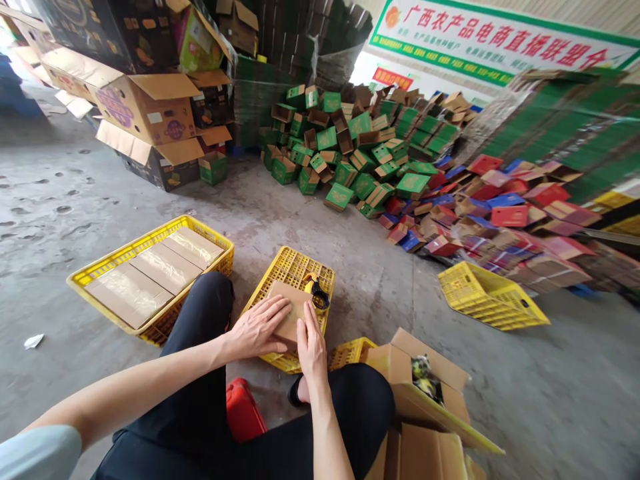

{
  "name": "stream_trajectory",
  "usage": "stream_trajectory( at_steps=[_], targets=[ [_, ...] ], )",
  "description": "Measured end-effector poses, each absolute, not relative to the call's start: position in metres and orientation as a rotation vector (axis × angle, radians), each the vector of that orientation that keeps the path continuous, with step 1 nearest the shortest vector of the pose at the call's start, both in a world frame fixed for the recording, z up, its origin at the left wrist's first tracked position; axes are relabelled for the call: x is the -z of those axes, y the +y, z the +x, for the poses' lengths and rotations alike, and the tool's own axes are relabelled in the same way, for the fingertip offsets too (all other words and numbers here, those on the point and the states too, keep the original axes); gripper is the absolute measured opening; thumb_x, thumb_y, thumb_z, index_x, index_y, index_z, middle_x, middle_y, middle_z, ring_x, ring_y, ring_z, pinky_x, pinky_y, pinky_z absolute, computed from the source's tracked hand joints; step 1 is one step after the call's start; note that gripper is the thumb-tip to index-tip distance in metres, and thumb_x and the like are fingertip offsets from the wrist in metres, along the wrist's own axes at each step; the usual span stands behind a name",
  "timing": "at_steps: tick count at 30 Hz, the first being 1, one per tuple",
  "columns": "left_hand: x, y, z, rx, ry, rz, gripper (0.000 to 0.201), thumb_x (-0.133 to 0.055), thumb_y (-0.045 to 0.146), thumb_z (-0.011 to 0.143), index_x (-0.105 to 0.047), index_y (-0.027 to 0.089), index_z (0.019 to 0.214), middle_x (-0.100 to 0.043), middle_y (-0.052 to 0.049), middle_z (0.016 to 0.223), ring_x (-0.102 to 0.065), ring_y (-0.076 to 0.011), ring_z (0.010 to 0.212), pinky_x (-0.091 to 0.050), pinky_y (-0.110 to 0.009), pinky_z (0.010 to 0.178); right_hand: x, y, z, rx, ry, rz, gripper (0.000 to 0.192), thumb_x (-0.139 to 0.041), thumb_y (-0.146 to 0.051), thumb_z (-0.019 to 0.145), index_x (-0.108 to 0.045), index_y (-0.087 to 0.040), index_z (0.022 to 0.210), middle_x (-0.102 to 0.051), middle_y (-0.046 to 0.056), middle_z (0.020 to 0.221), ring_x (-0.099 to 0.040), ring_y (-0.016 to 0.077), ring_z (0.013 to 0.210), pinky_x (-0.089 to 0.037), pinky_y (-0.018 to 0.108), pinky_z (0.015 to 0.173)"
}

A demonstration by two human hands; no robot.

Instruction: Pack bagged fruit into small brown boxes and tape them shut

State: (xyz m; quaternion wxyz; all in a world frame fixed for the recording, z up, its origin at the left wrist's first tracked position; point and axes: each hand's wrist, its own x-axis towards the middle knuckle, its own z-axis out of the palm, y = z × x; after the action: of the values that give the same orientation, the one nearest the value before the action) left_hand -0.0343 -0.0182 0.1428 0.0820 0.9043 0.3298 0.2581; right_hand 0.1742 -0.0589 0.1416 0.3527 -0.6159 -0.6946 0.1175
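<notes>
A small brown cardboard box (287,311) rests on an upturned yellow plastic crate (285,267) between my knees. My left hand (260,325) lies flat across the left part of its top, fingers stretched out. Along the box's right side my right hand (312,341) is held with straight fingers, its tips touching the top edge. Just beyond the box, a yellow and black tape dispenser (319,293) lies on the crate. To the left stands a yellow crate (80,275) with three taped cardboard boxes (167,268) packed in a row.
At my right knee is an open carton (400,363) holding dark and yellow-green items. A red plastic object (244,410) sits below my legs. Another yellow crate (490,300) lies farther right. Green boxes (340,195) and red and blue boxes (507,215) are heaped ahead.
</notes>
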Motion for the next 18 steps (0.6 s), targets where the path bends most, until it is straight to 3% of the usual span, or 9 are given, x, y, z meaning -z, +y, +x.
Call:
stream_trajectory(
  at_steps=[4,9,18],
  targets=[
    [-0.140,-0.017,-0.041,-0.763,1.138,2.649,0.111,-0.052,0.086,0.087,-0.028,0.011,0.165,-0.038,-0.025,0.165,-0.038,-0.0374,0.154,-0.032,-0.053,0.125,-0.142,-0.061,0.171,-0.237,-1.807,-1.590,0.054,-0.033,-0.040,0.111,-0.045,-0.018,0.160,-0.049,0.015,0.162,-0.047,0.0249,0.151,-0.046,0.044,0.121],
    [-0.137,-0.015,-0.032,-0.699,1.191,2.652,0.113,-0.063,0.084,0.081,-0.034,0.013,0.163,-0.037,-0.025,0.166,-0.033,-0.0413,0.155,-0.029,-0.058,0.125,-0.143,-0.060,0.172,-0.053,-1.912,-1.623,0.051,-0.035,-0.038,0.111,-0.051,-0.019,0.156,-0.051,0.013,0.160,-0.048,0.0269,0.149,-0.044,0.046,0.122],
    [-0.133,-0.016,-0.032,-0.738,1.145,2.664,0.109,-0.068,0.083,0.078,-0.037,0.021,0.163,-0.034,-0.023,0.167,-0.028,-0.0435,0.157,-0.030,-0.064,0.123,-0.146,-0.071,0.162,0.007,-1.982,-1.665,0.053,-0.046,-0.046,0.108,-0.050,-0.027,0.157,-0.035,0.012,0.170,-0.039,0.0352,0.154,-0.047,0.052,0.119]
  ],
)
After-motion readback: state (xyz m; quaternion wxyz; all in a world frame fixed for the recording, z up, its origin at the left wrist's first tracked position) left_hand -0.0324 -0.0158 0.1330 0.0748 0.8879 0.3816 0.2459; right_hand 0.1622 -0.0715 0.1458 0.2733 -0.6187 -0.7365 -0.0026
